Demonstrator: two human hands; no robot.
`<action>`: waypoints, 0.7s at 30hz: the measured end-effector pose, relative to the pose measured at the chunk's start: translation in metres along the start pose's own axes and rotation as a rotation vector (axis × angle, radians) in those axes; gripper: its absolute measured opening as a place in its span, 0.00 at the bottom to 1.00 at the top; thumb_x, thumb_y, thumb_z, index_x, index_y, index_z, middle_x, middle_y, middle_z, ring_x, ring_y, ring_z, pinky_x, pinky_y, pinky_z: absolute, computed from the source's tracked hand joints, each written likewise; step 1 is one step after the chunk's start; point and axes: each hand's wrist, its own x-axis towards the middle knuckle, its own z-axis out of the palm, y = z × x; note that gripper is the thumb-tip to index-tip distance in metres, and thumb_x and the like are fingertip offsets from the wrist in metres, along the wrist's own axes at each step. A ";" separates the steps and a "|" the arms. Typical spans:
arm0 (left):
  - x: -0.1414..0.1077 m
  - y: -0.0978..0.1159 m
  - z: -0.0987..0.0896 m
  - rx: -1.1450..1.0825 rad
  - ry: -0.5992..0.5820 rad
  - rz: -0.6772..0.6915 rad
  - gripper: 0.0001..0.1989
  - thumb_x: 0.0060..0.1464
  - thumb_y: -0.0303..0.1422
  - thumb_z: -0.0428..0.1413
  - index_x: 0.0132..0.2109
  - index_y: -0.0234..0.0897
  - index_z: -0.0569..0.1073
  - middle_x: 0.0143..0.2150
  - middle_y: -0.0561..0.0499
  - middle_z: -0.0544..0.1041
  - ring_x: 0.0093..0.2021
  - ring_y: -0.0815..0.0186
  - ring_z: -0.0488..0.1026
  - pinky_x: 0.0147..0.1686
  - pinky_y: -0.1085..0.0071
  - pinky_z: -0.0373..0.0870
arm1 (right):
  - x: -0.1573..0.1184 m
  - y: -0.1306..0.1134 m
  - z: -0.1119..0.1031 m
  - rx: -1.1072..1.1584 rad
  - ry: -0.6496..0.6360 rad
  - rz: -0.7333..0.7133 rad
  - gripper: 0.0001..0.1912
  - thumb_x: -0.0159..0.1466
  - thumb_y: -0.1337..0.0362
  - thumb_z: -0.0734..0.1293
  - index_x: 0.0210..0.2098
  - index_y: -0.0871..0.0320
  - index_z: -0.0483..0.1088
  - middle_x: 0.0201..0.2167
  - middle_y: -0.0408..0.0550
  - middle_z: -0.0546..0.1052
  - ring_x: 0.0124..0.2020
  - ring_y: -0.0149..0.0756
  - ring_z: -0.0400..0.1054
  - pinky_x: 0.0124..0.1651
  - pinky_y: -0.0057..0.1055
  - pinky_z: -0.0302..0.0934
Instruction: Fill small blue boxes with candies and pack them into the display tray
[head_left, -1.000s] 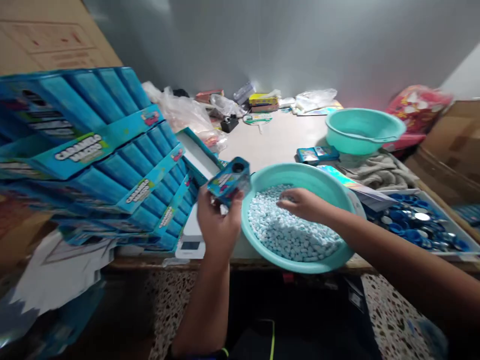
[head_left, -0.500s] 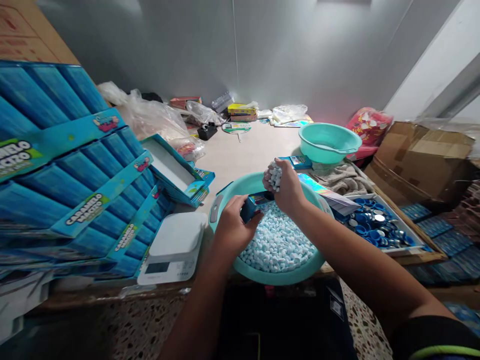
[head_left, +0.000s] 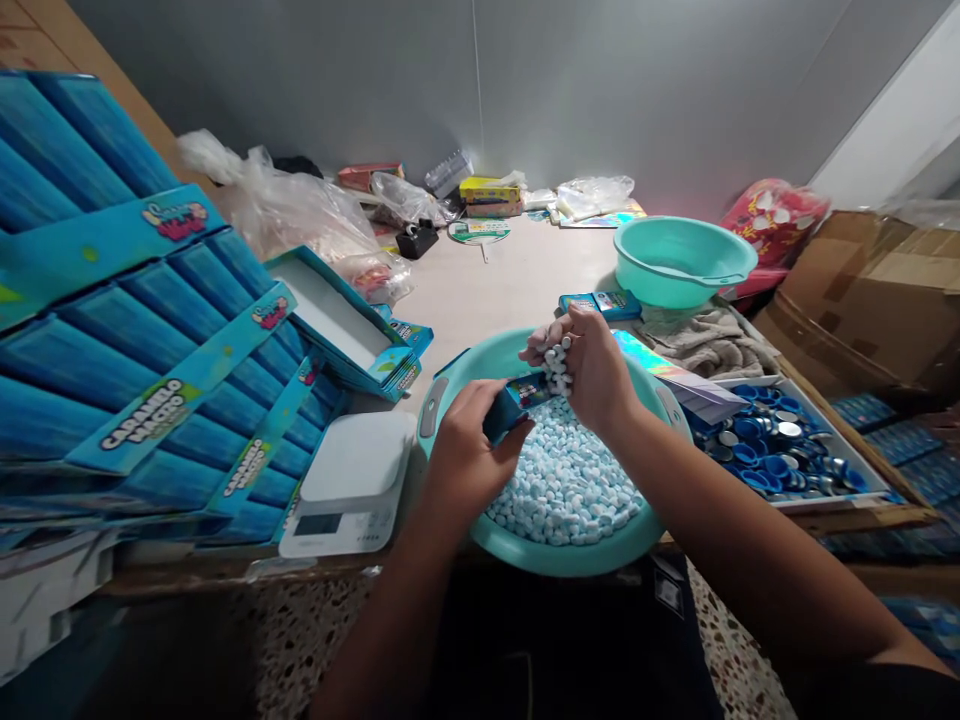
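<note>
Where piled, candies (head_left: 574, 485) below hands (head_left: 469, 445) (head_left: 598, 375).

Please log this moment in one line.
left hand: holds blue rectangular box; right hand: cups small whitish pellets; below: round turquoise plastic basin

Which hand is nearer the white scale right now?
Left. The left hand, holding a blue box, is right of the scale; the right hand is farther right, above the teal basin.

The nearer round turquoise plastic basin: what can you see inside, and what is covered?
Small rounded pale-blue and white pieces lie inside the basin. The floor beneath them is hidden; the left hand, right hand and small blue cardboard box hide parts of the interior.
</note>
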 end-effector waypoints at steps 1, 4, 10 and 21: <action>0.000 0.001 -0.001 -0.004 0.018 -0.009 0.16 0.54 0.32 0.65 0.51 0.42 0.76 0.47 0.46 0.79 0.48 0.57 0.76 0.51 0.59 0.75 | -0.001 -0.001 0.001 -0.016 -0.008 -0.027 0.21 0.59 0.44 0.64 0.25 0.54 0.60 0.29 0.45 0.69 0.34 0.36 0.70 0.40 0.36 0.67; 0.001 0.005 -0.001 -0.013 0.039 0.017 0.17 0.56 0.33 0.64 0.52 0.42 0.76 0.48 0.46 0.79 0.49 0.57 0.76 0.51 0.60 0.74 | -0.005 -0.001 0.003 -0.036 -0.017 -0.085 0.23 0.61 0.42 0.64 0.24 0.54 0.62 0.29 0.45 0.69 0.36 0.36 0.70 0.42 0.36 0.67; 0.005 0.002 0.005 -0.050 -0.044 -0.001 0.09 0.56 0.35 0.64 0.43 0.40 0.75 0.39 0.48 0.76 0.39 0.62 0.74 0.39 0.66 0.73 | -0.002 0.005 0.001 0.093 0.032 -0.032 0.24 0.60 0.42 0.67 0.23 0.55 0.63 0.25 0.44 0.69 0.31 0.34 0.69 0.41 0.36 0.67; -0.002 -0.008 -0.009 -0.034 0.219 -0.149 0.14 0.53 0.36 0.66 0.45 0.38 0.75 0.41 0.45 0.78 0.42 0.59 0.77 0.41 0.64 0.76 | 0.013 0.019 -0.018 -0.444 -0.005 0.035 0.24 0.67 0.43 0.58 0.34 0.57 0.69 0.39 0.51 0.78 0.41 0.41 0.72 0.48 0.38 0.63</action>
